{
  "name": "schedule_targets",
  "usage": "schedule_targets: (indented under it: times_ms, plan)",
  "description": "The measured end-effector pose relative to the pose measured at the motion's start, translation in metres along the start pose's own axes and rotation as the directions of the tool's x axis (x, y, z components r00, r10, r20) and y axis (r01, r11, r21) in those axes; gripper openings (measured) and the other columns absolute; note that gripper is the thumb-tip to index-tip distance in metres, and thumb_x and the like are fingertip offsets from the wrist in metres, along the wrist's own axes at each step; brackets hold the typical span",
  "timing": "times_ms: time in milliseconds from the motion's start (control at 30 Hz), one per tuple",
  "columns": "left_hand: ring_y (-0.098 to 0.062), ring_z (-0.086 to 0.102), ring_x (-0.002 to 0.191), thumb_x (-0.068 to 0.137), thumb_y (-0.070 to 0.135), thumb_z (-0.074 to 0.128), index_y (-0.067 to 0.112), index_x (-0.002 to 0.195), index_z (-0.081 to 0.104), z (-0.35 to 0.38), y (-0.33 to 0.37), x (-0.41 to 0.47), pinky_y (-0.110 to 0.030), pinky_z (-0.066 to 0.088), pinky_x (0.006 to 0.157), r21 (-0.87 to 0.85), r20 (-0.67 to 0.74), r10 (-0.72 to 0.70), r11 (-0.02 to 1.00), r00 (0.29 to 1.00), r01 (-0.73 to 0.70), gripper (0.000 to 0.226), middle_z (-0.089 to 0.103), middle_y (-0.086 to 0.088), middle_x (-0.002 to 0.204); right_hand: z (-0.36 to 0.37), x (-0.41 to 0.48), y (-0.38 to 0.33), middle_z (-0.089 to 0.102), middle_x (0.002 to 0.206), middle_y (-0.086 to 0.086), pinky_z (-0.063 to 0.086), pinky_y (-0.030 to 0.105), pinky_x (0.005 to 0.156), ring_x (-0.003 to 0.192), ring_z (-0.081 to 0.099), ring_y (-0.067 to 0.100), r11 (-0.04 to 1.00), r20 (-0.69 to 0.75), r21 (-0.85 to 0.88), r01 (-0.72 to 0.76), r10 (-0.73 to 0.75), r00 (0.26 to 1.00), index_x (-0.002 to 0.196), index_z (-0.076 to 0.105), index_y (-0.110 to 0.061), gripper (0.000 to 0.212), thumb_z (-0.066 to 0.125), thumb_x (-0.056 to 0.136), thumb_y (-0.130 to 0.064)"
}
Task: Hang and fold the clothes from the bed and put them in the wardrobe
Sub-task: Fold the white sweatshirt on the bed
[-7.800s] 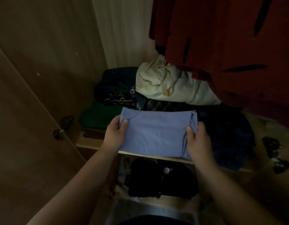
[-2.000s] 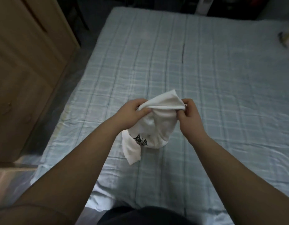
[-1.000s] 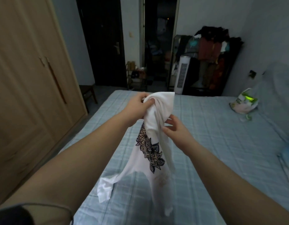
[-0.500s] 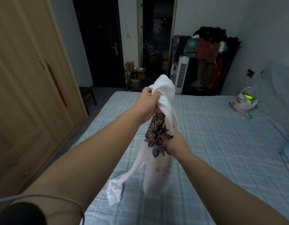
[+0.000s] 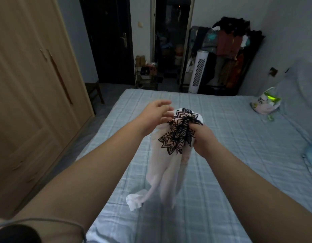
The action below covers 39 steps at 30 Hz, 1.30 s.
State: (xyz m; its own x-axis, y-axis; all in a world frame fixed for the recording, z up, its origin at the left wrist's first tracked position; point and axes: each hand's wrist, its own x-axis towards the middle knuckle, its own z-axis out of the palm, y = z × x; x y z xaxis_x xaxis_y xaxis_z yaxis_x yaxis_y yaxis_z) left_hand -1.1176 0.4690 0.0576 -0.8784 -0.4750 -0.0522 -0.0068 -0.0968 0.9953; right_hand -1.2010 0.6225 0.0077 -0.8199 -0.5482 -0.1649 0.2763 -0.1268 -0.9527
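A white T-shirt [image 5: 166, 169] with a black mandala print hangs in the air over the bed [image 5: 230, 155]. My right hand [image 5: 201, 137] grips it in a bunch at the printed part, near its top. My left hand [image 5: 155, 115] is beside the bunched top with its fingers stretched out, touching the cloth at most with the fingertips. The shirt's lower end and a sleeve dangle just above the blue checked bedspread.
The closed wooden wardrobe [image 5: 29, 102] fills the left side. A plastic bag [image 5: 264, 103] lies at the bed's far right. Beyond the bed stand a white tower fan [image 5: 198, 72], a laden clothes rack [image 5: 230, 55] and a dark doorway.
My left hand has let go of the shirt's top and opened its fingers. My right hand has moved up and gathered the printed part into a bunch. The shirt has dropped lower.
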Motion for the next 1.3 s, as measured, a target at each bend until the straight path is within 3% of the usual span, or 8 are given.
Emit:
schedule_targets:
  times_ms: [333, 467, 633, 733, 833, 933, 1100, 1300]
  plan:
    - [-0.021, 0.053, 0.098, 0.089, 0.019, 0.052, 0.019, 0.118, 0.061, -0.069, -0.092, -0.009, -0.034, 0.045, 0.075, 0.506, -0.04, -0.35, 0.801, 0.936, 0.321, 0.03, 0.057, -0.003, 0.115, 0.005, -0.019, 0.017, 0.071, 0.104, 0.024, 0.053, 0.047, 0.093, 0.098, 0.069, 0.034, 0.893, -0.041, 0.442, -0.087, 0.117, 0.992, 0.113, 0.062, 0.008, 0.039, 0.033, 0.09, -0.005]
    - [-0.016, 0.068, 0.08, 0.089, 0.046, 0.063, 0.022, 0.107, 0.067, -0.07, -0.101, -0.014, -0.031, 0.053, 0.067, 0.262, 0.295, -0.474, 0.875, 0.83, 0.407, 0.03, 0.071, 0.0, 0.1, -0.002, -0.018, 0.02, 0.072, 0.103, 0.023, 0.054, 0.044, 0.089, 0.098, 0.069, 0.034, 0.891, -0.041, 0.449, -0.063, 0.091, 0.995, 0.105, 0.067, 0.006, 0.04, 0.034, 0.089, -0.007]
    - [-0.009, 0.041, 0.054, 0.104, 0.022, 0.05, 0.018, 0.09, 0.054, -0.054, -0.079, -0.013, -0.027, 0.047, 0.056, -0.078, 0.439, -0.283, 0.933, 0.853, 0.35, 0.016, 0.049, 0.0, 0.07, -0.01, -0.015, 0.028, 0.068, 0.115, 0.025, 0.05, 0.047, 0.1, 0.11, 0.065, 0.036, 0.99, -0.079, 0.049, -0.136, 0.139, 0.987, 0.114, 0.066, 0.003, 0.035, 0.043, 0.09, -0.006]
    - [-0.008, 0.032, 0.047, 0.106, 0.021, 0.043, 0.015, 0.088, 0.049, -0.042, -0.057, -0.01, -0.025, 0.043, 0.05, -0.102, 0.435, -0.208, 0.955, 0.876, 0.278, 0.02, 0.047, 0.0, 0.063, -0.011, -0.018, 0.03, 0.073, 0.099, 0.016, 0.06, 0.039, 0.078, 0.094, 0.069, 0.031, 0.955, -0.059, -0.273, -0.117, 0.105, 0.993, 0.104, 0.069, -0.01, 0.028, 0.05, 0.086, 0.001]
    - [-0.009, 0.031, 0.046, 0.107, 0.021, 0.038, 0.013, 0.093, 0.048, -0.033, -0.042, -0.007, -0.026, 0.042, 0.047, -0.097, 0.367, -0.148, 0.976, 0.918, 0.196, 0.019, 0.046, -0.002, 0.062, -0.009, -0.024, 0.024, 0.072, 0.088, 0.003, 0.057, 0.034, 0.068, 0.085, 0.068, 0.021, 0.737, -0.172, -0.634, -0.235, 0.161, 0.972, 0.094, 0.066, -0.024, 0.016, 0.057, 0.083, -0.017]
    - [-0.01, 0.031, 0.047, 0.105, 0.018, 0.037, 0.009, 0.096, 0.05, -0.029, -0.035, -0.001, -0.027, 0.042, 0.047, -0.107, 0.267, -0.13, 0.981, 0.955, 0.163, 0.018, 0.044, -0.002, 0.063, -0.005, -0.028, 0.02, 0.059, 0.077, 0.0, 0.044, 0.028, 0.058, 0.078, 0.061, 0.025, 0.428, -0.251, -0.883, -0.195, -0.079, 0.965, 0.078, 0.055, -0.017, 0.009, 0.06, 0.082, -0.024]
    - [-0.012, 0.034, 0.047, 0.101, 0.014, 0.038, 0.009, 0.091, 0.051, -0.022, -0.032, 0.001, -0.029, 0.043, 0.049, -0.038, 0.191, -0.155, 0.986, 0.969, 0.165, 0.017, 0.046, -0.004, 0.065, 0.015, -0.044, 0.028, 0.057, 0.09, -0.014, 0.043, 0.026, 0.062, 0.075, 0.056, 0.003, 0.454, -0.049, -0.872, 0.183, -0.453, 0.89, 0.092, 0.05, -0.034, 0.012, 0.054, 0.082, -0.028]
    - [-0.012, 0.045, 0.044, 0.1, 0.007, 0.038, 0.006, 0.085, 0.052, -0.017, -0.019, -0.004, -0.028, 0.049, 0.05, -0.114, 0.185, -0.198, 0.969, 0.963, 0.221, 0.021, 0.05, -0.003, 0.055, 0.033, -0.053, 0.06, 0.07, 0.084, -0.012, 0.057, 0.034, 0.075, 0.079, 0.067, 0.004, 0.533, 0.066, -0.838, 0.12, -0.119, 0.991, 0.09, 0.064, -0.028, 0.02, 0.059, 0.081, -0.044]
